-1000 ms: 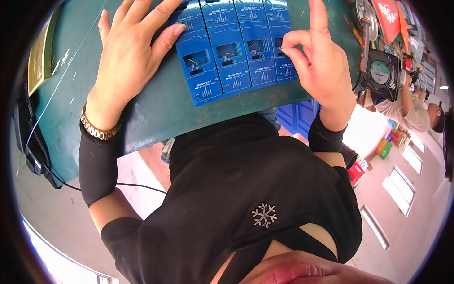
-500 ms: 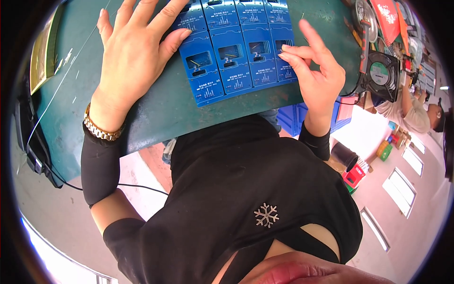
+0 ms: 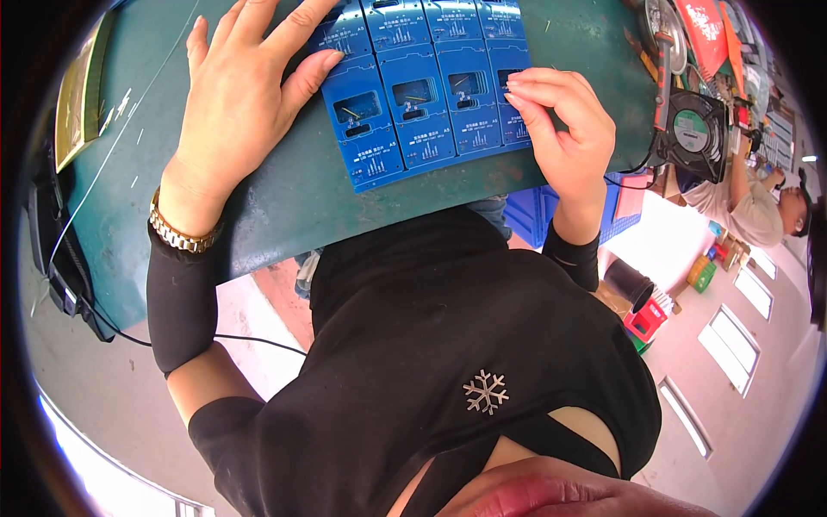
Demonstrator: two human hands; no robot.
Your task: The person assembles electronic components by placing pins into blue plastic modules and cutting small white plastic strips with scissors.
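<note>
A blue circuit board panel [image 3: 422,62], divided into several like boards with dark rectangular cutouts, lies on the green tabletop. Layered edges inside the cutouts suggest stacked panels. Thin yellowish slivers show in several of these cutouts. My left hand [image 3: 234,108] rests open with spread fingers, its thumb and index finger at the panel's left edge. At the opposite edge, over the rightmost cutout, my right hand [image 3: 570,121] has thumb and fingertips pinched together. What they hold, if anything, is too small to make out.
A black fan [image 3: 696,133] stands at the table's right side, close to a cable and tools. A yellow-edged tray [image 3: 82,95] sits at the far left beside small pale scraps. Below the table's right edge is a blue crate [image 3: 527,214]. Another person [image 3: 758,202] is at the right.
The panel has shifted slightly left. My right index finger, stretched out before, has come down to the other fingertips. My left hand has barely moved.
</note>
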